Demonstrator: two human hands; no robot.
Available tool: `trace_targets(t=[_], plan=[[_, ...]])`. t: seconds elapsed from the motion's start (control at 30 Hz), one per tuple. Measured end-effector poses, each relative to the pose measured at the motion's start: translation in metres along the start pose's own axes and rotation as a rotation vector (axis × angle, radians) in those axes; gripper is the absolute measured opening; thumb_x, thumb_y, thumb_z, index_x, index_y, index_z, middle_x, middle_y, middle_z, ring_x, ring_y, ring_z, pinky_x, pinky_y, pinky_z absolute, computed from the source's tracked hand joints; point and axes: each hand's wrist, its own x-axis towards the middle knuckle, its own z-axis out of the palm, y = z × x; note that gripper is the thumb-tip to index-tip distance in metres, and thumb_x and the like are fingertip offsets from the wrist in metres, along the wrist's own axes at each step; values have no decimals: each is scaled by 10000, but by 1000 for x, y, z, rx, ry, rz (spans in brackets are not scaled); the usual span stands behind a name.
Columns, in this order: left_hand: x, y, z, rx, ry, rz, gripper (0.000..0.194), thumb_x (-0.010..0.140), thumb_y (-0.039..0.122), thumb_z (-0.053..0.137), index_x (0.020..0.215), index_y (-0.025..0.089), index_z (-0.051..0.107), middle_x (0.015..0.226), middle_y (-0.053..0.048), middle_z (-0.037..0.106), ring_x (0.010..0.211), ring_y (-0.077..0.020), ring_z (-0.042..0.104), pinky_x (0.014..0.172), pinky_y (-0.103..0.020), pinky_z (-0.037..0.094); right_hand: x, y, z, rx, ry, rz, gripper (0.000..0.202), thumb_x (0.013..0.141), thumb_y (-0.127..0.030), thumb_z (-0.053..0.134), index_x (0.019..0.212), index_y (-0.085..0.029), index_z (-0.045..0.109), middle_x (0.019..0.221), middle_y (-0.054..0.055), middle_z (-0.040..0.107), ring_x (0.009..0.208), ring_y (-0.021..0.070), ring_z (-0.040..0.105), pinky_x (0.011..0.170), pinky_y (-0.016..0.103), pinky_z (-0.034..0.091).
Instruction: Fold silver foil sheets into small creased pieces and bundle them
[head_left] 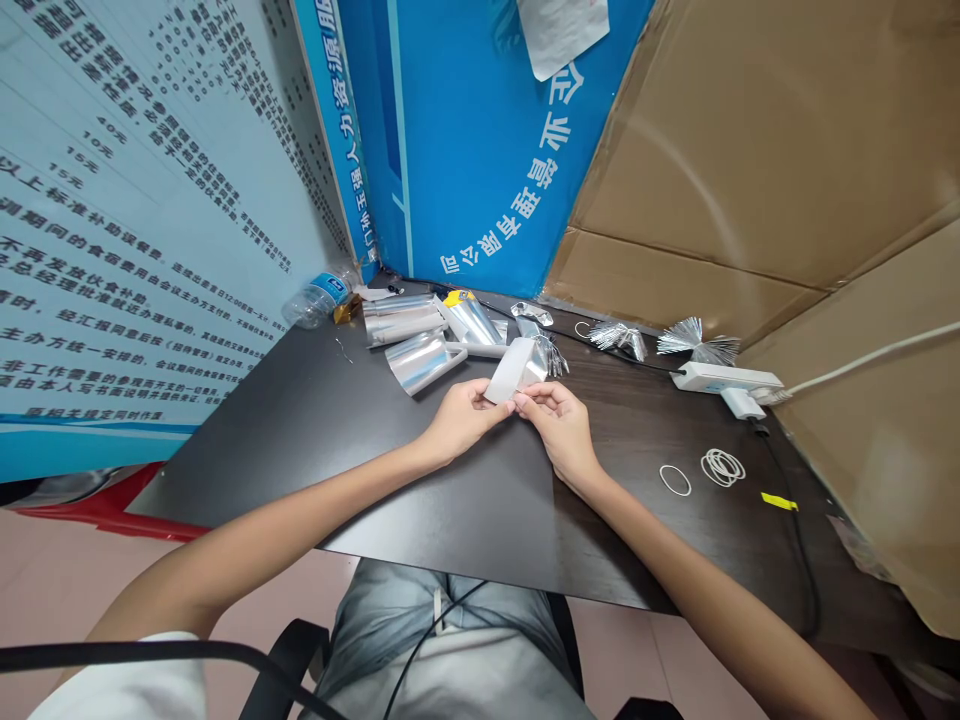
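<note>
Both hands meet over the middle of the desk, pinching a pale strip (508,372) that looks like paper or film and is bent into a loop. My left hand (463,418) grips its lower left edge between thumb and fingers. On the lower right end, my right hand (562,425) is closed at the fingertips, close against the left thumb. Just beyond the strip lies a silver foil piece with a fringed end (553,355). Silver foil rolls (424,362) lie beyond my left hand, beside a silver piece with a yellow end (476,318).
Fringed foil bunches (697,342) lie at the back right near a white power strip (724,378). White rubber bands (722,467) and a yellow slip (780,501) are on the desk's right. A plastic bottle (319,298) lies back left. Cardboard (750,150) and printed panels enclose the desk.
</note>
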Motion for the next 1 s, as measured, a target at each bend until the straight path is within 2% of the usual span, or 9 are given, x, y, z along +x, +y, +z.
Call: trace_targets(t=[0.13,0.27,0.37,0.43,0.63,0.83,1.0], plan=[[0,2,2,-42,22,-21,414,768,413,888,1019,110,759,961,-85,783,845,-202,701,790,-298,518,0,0,0,-9,-2,5,378,715,-473,938,882,-213,721,878,30,755,816,186,722,849,353,601],[2,1,4,-208,26,-69,427,693,371,948,965,103,757,897,-75,779,827,-181,698,813,-294,517,0,-2,2,11,3,-6,397,715,-439,938,935,-231,680,865,15,763,798,188,742,820,340,607],[3,1,3,-363,11,-111,459,674,343,974,994,95,756,910,-86,783,845,-172,706,863,-301,524,-2,-3,3,101,33,7,625,681,-367,964,1174,-284,590,913,-4,792,847,200,774,831,340,621],[4,0,2,-432,6,-129,482,684,329,977,1039,92,754,951,-99,789,866,-172,714,897,-312,528,-2,-3,2,151,52,45,740,657,-360,979,1254,-295,547,973,5,808,864,196,783,818,324,627],[5,-3,2,-402,5,-118,474,714,337,965,1056,86,753,955,-103,784,834,-166,705,828,-295,513,0,-1,-1,160,21,156,447,665,-481,968,917,-197,732,854,30,791,821,174,773,743,255,616],[4,0,1,-369,-6,-118,431,715,350,966,988,89,758,909,-85,771,850,-158,690,843,-288,508,2,-5,-3,192,31,166,358,683,-459,963,854,-201,783,850,40,795,828,171,756,773,268,601],[5,2,1,-372,-4,-166,442,704,329,972,1013,87,769,938,-88,766,854,-155,693,872,-303,526,7,-8,-6,277,21,224,318,649,-406,984,785,-206,777,841,33,791,832,169,745,797,279,587]])
